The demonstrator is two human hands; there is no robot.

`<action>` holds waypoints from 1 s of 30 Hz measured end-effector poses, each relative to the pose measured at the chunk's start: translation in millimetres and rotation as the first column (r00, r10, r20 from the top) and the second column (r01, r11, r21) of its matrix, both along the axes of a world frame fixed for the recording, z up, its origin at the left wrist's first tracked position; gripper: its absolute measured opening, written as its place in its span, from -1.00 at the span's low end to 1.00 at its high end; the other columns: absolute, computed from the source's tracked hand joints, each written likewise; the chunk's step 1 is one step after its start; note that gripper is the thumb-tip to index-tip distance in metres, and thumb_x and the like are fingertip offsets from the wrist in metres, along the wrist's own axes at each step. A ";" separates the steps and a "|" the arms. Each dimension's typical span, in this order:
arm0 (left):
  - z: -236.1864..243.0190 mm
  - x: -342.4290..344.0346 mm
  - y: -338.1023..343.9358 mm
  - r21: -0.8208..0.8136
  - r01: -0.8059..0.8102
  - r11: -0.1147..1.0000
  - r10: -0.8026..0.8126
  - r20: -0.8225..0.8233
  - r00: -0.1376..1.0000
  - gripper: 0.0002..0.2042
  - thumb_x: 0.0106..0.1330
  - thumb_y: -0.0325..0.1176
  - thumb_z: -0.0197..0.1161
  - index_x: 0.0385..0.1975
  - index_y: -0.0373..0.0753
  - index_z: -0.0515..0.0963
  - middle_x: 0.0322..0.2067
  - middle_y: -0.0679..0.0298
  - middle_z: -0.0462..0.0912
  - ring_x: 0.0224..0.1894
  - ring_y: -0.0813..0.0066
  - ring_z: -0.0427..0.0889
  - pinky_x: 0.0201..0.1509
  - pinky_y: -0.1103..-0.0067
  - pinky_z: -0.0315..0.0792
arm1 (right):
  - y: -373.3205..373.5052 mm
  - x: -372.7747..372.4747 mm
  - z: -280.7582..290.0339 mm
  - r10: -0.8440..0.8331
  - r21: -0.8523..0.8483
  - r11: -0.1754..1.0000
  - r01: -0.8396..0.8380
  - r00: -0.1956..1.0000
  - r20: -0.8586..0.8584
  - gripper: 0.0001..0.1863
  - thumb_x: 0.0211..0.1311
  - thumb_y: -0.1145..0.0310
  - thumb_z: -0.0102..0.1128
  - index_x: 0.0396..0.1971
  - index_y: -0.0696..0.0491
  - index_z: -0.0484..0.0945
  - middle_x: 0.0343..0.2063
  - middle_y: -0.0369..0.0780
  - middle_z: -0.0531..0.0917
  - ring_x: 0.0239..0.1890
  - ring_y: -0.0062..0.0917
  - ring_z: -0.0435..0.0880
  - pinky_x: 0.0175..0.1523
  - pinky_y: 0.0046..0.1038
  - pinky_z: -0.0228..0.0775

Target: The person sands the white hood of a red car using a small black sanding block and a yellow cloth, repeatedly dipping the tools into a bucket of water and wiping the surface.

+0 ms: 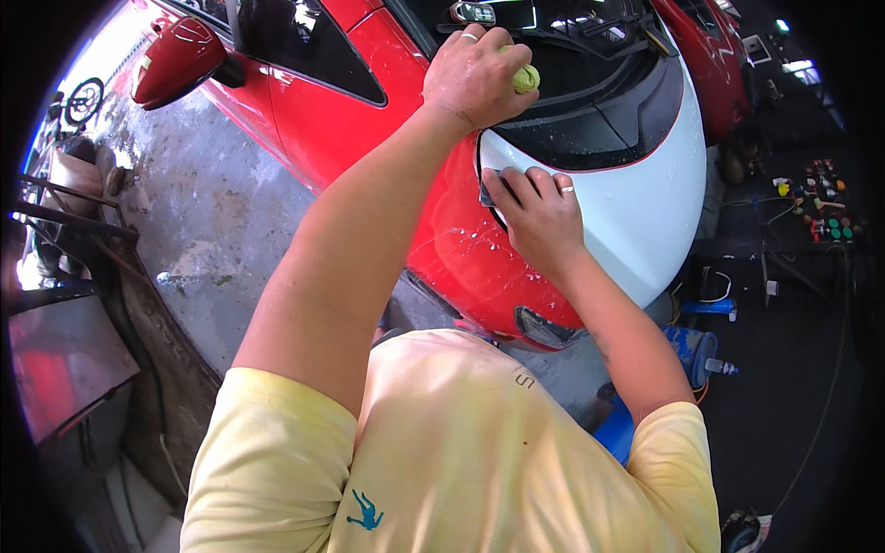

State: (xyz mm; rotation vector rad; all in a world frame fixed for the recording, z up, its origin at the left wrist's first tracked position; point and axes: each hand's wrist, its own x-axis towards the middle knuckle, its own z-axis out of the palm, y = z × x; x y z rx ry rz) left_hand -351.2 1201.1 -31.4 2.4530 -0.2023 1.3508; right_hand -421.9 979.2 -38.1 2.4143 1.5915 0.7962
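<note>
My left hand (479, 78) is closed around a yellow-green wad (526, 78), which looks like a bunched cloth or sponge. It is beside the base of the windshield, over the edge of the red car (396, 129). My right hand (544, 221) presses a small dark grey flat piece (488, 192) against the red fender, right at its seam with the white hood (636, 212). Most of that piece is under my fingers, so its kind is unclear. Water drops and whitish smears dot the red fender below my right hand.
A red side mirror (180, 64) sticks out at upper left. Wiper arms (590, 41) and a small light-like object (473, 13) lie by the windshield. Another red car (710, 64) stands at upper right. Blue containers (687, 348) are at right, and a metal frame (74, 221) is at left.
</note>
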 end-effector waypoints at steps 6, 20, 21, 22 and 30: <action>-4.9 2.2 0.1 0.007 -0.003 1.000 0.003 -0.038 0.999 -0.67 0.15 0.04 0.56 -0.19 0.04 0.78 -0.08 0.32 0.75 0.04 0.19 0.74 0.20 0.28 0.61 | 17.4 7.0 19.0 -0.073 0.066 0.995 0.073 0.997 -0.002 -0.51 0.31 0.41 0.25 0.25 -0.13 0.69 -0.05 -0.37 0.63 0.02 -0.44 0.61 0.10 -0.22 0.44; -0.7 -0.9 -2.1 0.004 -0.016 1.000 0.016 -0.033 0.999 -0.65 0.11 -0.05 0.61 -0.16 -0.01 0.78 -0.09 0.30 0.74 0.05 0.17 0.73 0.17 0.25 0.65 | -12.4 4.3 6.2 0.044 -0.047 0.998 -0.047 0.997 -0.055 -0.45 0.24 0.39 0.41 0.27 -0.17 0.66 -0.01 -0.34 0.65 0.07 -0.33 0.60 0.14 -0.11 0.40; -0.6 -2.2 -0.8 0.014 -0.024 1.000 0.025 -0.037 0.999 -0.66 0.10 -0.07 0.62 -0.15 0.00 0.77 -0.08 0.31 0.74 0.06 0.17 0.73 0.18 0.26 0.64 | 2.2 11.6 11.8 0.006 0.025 1.000 -0.004 0.999 -0.049 -0.47 0.24 0.39 0.42 0.25 -0.18 0.68 -0.01 -0.36 0.66 0.05 -0.36 0.61 0.13 -0.14 0.41; -0.9 1.0 2.0 0.033 -0.040 0.999 0.040 -0.019 0.999 -0.69 0.16 -0.03 0.58 -0.15 0.06 0.76 -0.08 0.32 0.73 0.02 0.18 0.73 0.20 0.29 0.59 | 18.6 17.5 18.7 -0.037 0.080 0.996 0.042 0.997 -0.061 -0.48 0.24 0.40 0.41 0.24 -0.18 0.70 -0.01 -0.37 0.66 0.03 -0.39 0.61 0.12 -0.17 0.40; -5.8 3.2 0.5 0.042 -0.044 0.998 0.044 -0.004 0.999 -0.70 0.13 -0.09 0.59 -0.15 0.07 0.76 -0.08 0.33 0.73 0.03 0.19 0.72 0.17 0.30 0.60 | -2.9 5.5 5.9 -0.006 0.043 0.999 0.010 0.995 -0.097 -0.37 0.09 0.35 0.56 0.25 -0.16 0.70 -0.03 -0.37 0.65 0.01 -0.36 0.61 0.10 -0.15 0.41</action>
